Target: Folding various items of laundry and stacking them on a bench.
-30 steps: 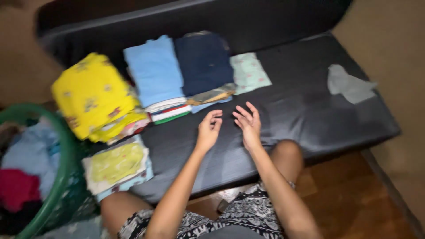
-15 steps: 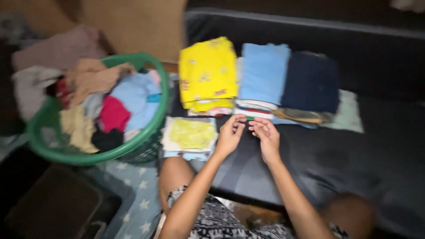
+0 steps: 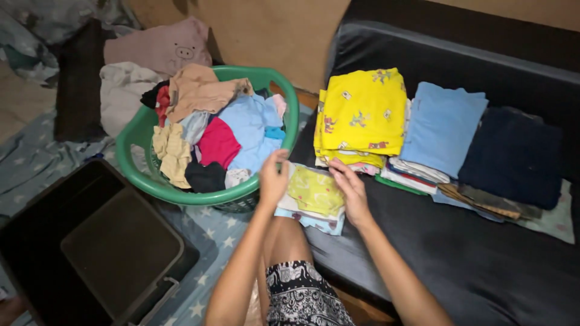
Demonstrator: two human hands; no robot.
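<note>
Four folded stacks of clothes [image 3: 386, 127] lie on the dark couch [image 3: 483, 259] at right, while my left hand [image 3: 273, 178] and right hand [image 3: 349, 192], fingers loose and empty, hover beside the still-heaped round green plastic laundry basket [image 3: 136, 142] at left.

Single head cam, looking steeply down from above the person's lap, close range. Facing the dark couch seat [image 3: 459, 265] at right, green laundry basket [image 3: 136, 136] at left, floor between. Both forearms enter from bottom edge; left hand [image 3: 273, 178] and right hand [image 3: 350, 192] sit near frame centre. No second view.
</note>
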